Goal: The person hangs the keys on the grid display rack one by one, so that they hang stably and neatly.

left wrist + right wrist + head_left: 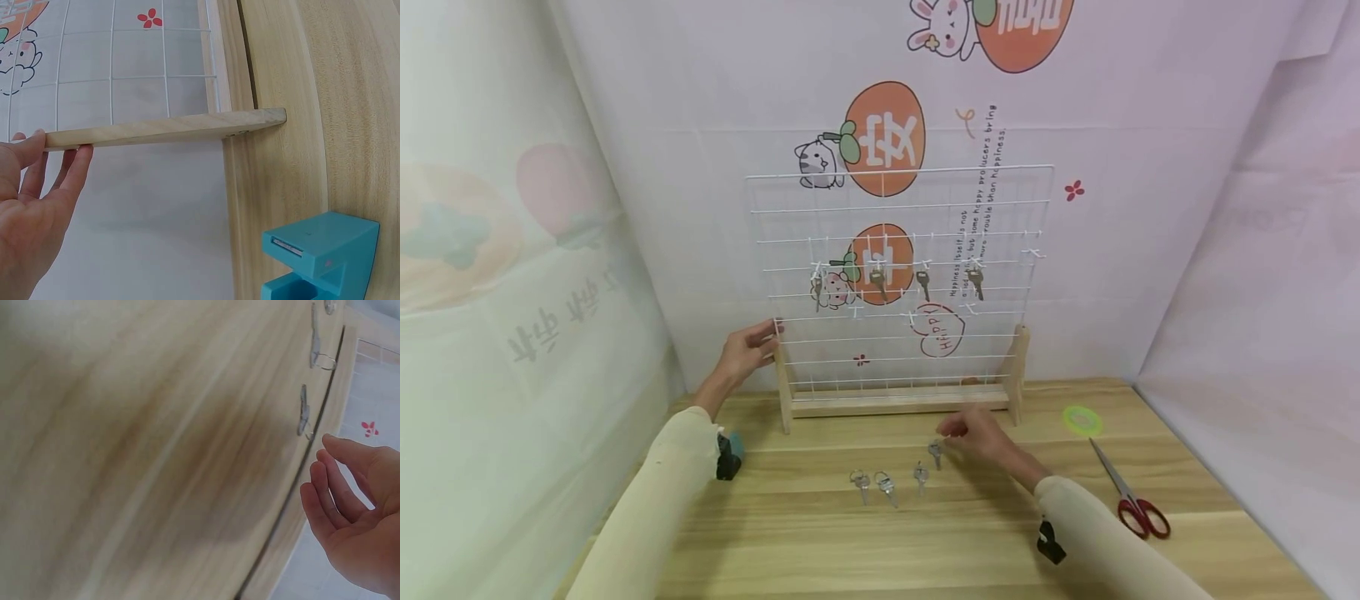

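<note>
The head view is looking down over the bench [880, 542]; both wrist views are skimming it closely, sharing its wood.

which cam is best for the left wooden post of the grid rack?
Left wrist: the left wooden post fills the frame, with the left hand touching its end. Head view shows it small, behind that hand's fingers. Right wrist view misses it.

Silver key [934, 451] flat on wooden table [970, 533]
</note>
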{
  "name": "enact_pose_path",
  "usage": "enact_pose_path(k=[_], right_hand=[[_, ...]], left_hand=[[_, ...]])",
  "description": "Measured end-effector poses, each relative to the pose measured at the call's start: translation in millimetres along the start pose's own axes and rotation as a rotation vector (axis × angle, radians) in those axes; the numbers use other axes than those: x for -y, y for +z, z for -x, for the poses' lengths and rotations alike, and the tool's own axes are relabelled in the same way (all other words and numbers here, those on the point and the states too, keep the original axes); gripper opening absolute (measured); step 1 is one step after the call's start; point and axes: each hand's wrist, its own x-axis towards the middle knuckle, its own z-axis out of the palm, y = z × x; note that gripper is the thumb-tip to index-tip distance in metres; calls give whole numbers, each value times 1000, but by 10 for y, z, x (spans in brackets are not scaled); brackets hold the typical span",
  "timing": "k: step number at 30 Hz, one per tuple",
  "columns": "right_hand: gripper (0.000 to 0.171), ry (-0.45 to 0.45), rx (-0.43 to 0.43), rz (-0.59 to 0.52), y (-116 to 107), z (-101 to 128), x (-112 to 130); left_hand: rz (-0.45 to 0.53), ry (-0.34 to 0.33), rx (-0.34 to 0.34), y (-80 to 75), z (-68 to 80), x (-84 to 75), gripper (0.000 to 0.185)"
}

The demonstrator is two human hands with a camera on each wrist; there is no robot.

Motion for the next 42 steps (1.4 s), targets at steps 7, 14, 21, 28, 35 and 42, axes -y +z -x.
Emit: enact_pose_path(k=[7, 14, 21, 28, 35, 42], right_hand=[[12, 76, 28, -27, 86, -3, -9], [12, 21, 43, -36, 135, -18, -31], [13, 65, 35, -1, 181, -17, -40], [11, 90, 29, -43, 220, -23, -44], [9, 68, -1, -56, 271, -38, -45], [8, 56, -8, -48, 254, -30, -27]], left_hand=[[11, 4, -7, 2, 1, 5, 53], [22, 2, -7, 0, 8, -9, 52], [21, 6, -8, 16, 14, -12, 52], [7, -5, -12, 19, 19, -21, 53], [15, -8, -10, 11, 21, -16, 53], [1, 0, -6, 14, 11, -16, 53]])
